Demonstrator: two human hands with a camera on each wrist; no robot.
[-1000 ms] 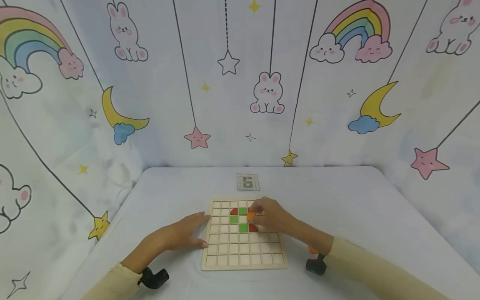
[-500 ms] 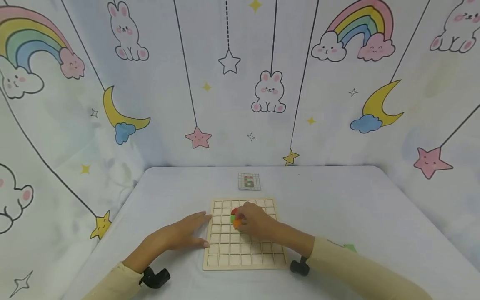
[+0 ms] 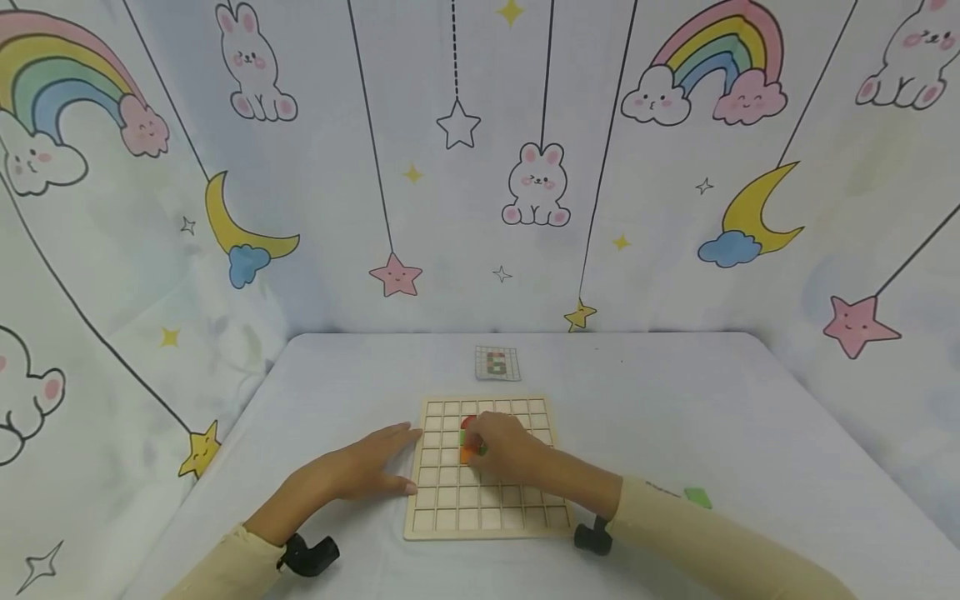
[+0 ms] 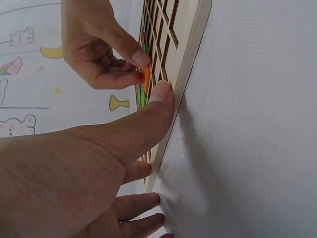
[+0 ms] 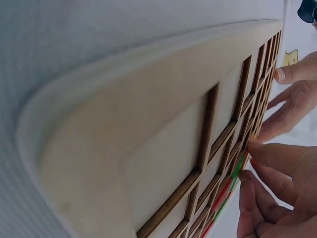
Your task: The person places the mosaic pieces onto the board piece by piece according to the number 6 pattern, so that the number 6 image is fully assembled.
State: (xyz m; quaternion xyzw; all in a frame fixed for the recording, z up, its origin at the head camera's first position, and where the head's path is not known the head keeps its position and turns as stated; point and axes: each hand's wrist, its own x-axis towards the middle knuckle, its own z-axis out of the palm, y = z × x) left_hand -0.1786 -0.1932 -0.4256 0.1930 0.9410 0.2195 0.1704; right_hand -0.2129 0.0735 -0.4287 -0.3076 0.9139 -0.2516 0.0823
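Left sleeve (image 3: 228,568): beige, running back from the left wrist.
Left wrist camera (image 3: 309,557): black, just right of that wrist.
Left hand (image 3: 371,467): fingers extended, thumb spread well apart from them, nothing gripped. Tips at the board's left edge; left wrist view has the thumb on the rim.
Grid board (image 3: 447,477): pale wood, square cells, flat on the white-covered counter (image 3: 652,400), between and partly under the hands.
Green tile (image 3: 463,437): on the board, a sliver showing beside the right fingers.
Orange tile (image 3: 466,456): at the right fingertips, over the board; whether fully seated in a cell, cannot tell.
Red tile (image 3: 468,422): rounded, on the board, just beyond the right fingers, partly covered.
Card (image 3: 497,364): gridded, printed figure 6, lying beyond both hands.
Right hand (image 3: 506,447): thumb and forefinger nearly together, pinching the orange tile; other fingers bent inward.
Right wrist camera (image 3: 594,537): black, on the near side of the right wrist.
Loose green tile (image 3: 697,497): on the counter, right of the right hand, just beyond the forearm.
Right sleeve (image 3: 727,537): beige, running back from the right wrist.
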